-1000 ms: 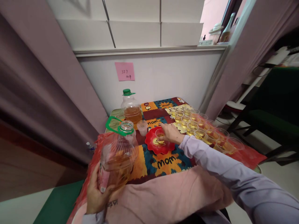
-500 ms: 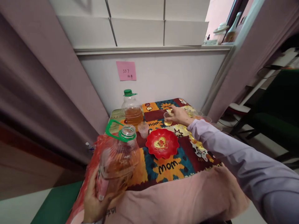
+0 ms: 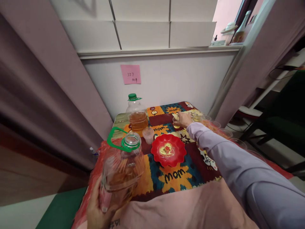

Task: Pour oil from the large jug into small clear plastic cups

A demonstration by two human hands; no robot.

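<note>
At the lower left, my left hand [image 3: 96, 203] is wrapped round the side of a clear plastic jug [image 3: 124, 171], part full of amber liquid. The jug's mouth is uncapped and a green handle ring circles its neck. Across the table, my right hand [image 3: 184, 120] grips a small clear plastic cup [image 3: 176, 124] with yellowish liquid in it. Close to that hand, a row of similar cups [image 3: 215, 125] runs along the table's right edge, partly hidden by my sleeve. Between the hands lies a red scalloped dish [image 3: 177, 157]. Stacked clear cups [image 3: 148, 136] stand beside it.
A second jug [image 3: 138, 122] of amber liquid, capped in green, stands at the back left near the wall [image 3: 166, 79]. A patterned mat [image 3: 176, 175] covers the table. Red plastic sheeting hangs at its left side, and a pink cloth [image 3: 171, 206] lies along the front.
My right hand has moved slightly to the right with the cup, closer to the row. The left hand keeps its hold on the jug. The view has shifted a little.
</note>
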